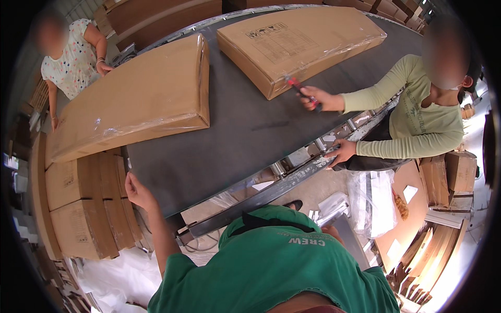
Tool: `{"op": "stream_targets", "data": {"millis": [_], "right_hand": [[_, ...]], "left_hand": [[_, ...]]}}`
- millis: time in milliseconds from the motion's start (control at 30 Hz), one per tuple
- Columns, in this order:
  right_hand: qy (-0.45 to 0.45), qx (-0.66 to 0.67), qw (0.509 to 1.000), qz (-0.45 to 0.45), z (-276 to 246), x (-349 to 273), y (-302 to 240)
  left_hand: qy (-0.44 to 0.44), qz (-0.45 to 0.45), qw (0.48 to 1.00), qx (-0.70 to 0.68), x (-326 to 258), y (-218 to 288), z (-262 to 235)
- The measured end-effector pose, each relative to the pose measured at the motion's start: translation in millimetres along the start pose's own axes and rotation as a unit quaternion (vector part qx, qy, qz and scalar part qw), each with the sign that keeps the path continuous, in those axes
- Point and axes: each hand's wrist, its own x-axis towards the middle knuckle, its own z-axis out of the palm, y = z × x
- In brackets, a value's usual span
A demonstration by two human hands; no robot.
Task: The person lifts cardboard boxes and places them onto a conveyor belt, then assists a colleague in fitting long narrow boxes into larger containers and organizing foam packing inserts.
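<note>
A flat brown carton with a curved long side (138, 91), clear tape along its edge, lies across the left end of the conveyor belt (209, 161). It is closed, so its contents are hidden. The wearer's left hand (138, 192) is near it but apart, by the belt's edge; its fingers are loosely curled, and I cannot tell whether they pinch anything. The right hand (332, 233) is mostly covered by the green shirt (282, 261); its state cannot be told.

A second sealed carton (305, 44), printed with handling symbols, lies farther along the belt. Near its front corner, a co-worker in pale green (425, 120) grips a red-and-black hand tool (300, 88). Another person in a dotted top (68, 62) stands by the first carton, a hand at its far edge.

Closed cartons (75, 227) are stacked below at left. A clear plastic bag (371, 201) at right holds flat white pieces; more brown boxes (461, 171) stand beyond.
</note>
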Motion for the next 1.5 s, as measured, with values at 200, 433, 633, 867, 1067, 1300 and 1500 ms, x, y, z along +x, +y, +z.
{"op": "stream_targets", "data": {"millis": [200, 433, 633, 867, 1067, 1300, 1500], "right_hand": [[0.020, 0.009, 1.000, 0.009, 7.4, 22.1, 17.6], [0.010, 0.004, 1.000, -0.016, 18.5, 41.8, -0.3], [-0.013, 0.015, 0.999, -0.028, 41.6, 36.2, 6.4], [-0.015, 0.005, 1.000, 0.010, 65.4, 28.6, 34.8], [-0.026, -0.001, 0.999, 0.034, 62.0, 20.3, 28.5], [-0.019, 0.043, 0.999, 0.009, 74.4, 28.2, 21.8], [0.004, 0.051, 0.999, 0.009, 83.0, 32.9, 38.1]], "left_hand": [[-0.105, 0.068, 0.992, 0.026, -58.3, 24.3, 57.3], [-0.220, 0.133, 0.966, 0.019, -101.5, 29.2, 108.0], [-0.270, 0.114, 0.956, -0.004, -114.8, 33.1, 127.9], [-0.298, 0.092, 0.950, -0.009, -127.6, 26.5, 126.6], [-0.312, 0.098, 0.945, -0.014, -137.3, 36.7, 133.6], [-0.368, 0.156, 0.916, -0.021, -146.0, 45.0, 156.9], [-0.546, 0.267, 0.794, 0.003, -166.9, 87.7, 219.3]]}}
